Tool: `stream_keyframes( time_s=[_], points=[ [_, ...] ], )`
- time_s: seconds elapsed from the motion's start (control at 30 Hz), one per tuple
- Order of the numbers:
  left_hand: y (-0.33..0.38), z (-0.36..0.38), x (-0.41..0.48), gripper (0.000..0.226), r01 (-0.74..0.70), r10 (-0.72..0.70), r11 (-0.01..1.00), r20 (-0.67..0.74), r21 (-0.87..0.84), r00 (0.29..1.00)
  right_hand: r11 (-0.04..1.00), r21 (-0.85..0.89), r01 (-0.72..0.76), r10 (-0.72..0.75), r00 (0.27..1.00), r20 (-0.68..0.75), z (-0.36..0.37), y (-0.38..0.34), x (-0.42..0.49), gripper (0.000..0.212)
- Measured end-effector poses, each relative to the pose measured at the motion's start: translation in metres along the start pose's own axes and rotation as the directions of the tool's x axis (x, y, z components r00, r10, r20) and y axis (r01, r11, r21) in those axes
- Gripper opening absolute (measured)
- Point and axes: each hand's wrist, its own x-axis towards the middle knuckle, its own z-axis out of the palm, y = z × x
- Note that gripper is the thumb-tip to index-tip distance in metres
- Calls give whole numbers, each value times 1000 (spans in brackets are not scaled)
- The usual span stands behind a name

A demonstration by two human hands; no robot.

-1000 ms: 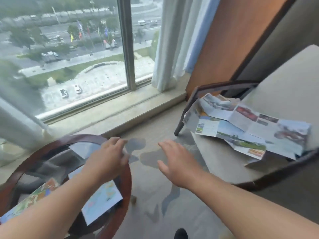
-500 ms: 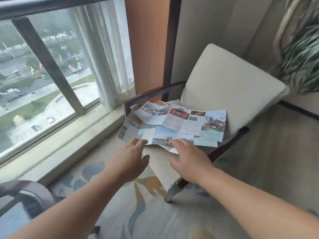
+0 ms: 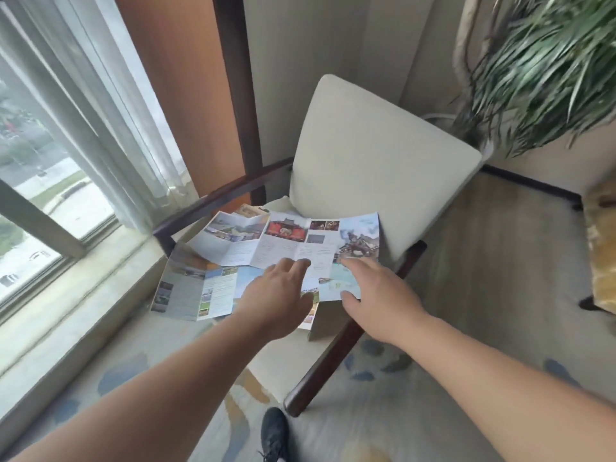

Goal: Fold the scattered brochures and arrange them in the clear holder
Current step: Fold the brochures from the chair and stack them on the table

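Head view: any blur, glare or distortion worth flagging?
Head view: motion blur smears the plant and the carpet; the brochures show readable photos, but their small text is illegible; daylight washes the window pale; the wide-angle lens slants the dark wall post.

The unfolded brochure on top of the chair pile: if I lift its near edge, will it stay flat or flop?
Probably flops: the top brochure is thin paper opened into several panels, so it should hinge at its creases. Likely very light. It overlaps a lower brochure apparently overhanging the seat, so dragging may pull that one off.
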Motion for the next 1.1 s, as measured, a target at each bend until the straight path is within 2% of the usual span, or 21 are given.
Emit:
stream_keyframes(
  time_s=[0.23, 0.43, 0.7, 0.9, 1.0, 1.1],
  points=[
    [12, 10, 88, 58, -100, 101, 995, 47, -11, 994, 995, -6, -104, 103, 994, -18, -8, 35, 61, 54],
    [18, 33, 139, 52, -96, 97, 995, 97, -11, 991, 991, -6, -130, 130, 991, 37, 6, 67, 99, 51],
    [27, 87, 188, 56, 5, -5, 1000, 154, -1, 988, 993, 37, -115, 109, 986, 129, 29, 129, 148, 52],
    [33, 124, 216, 56, 70, -73, 997, 186, 22, 980, 992, 52, -116, 108, 986, 131, 51, 163, 175, 49],
    [32, 140, 226, 55, 98, -102, 995, 195, 28, 976, 959, 110, -263, 246, 958, 146, 65, 177, 188, 52],
    [29, 153, 234, 55, 112, -116, 993, 212, 30, 970, 846, 225, -483, 450, 874, 186, 79, 191, 207, 58]
  ],
)
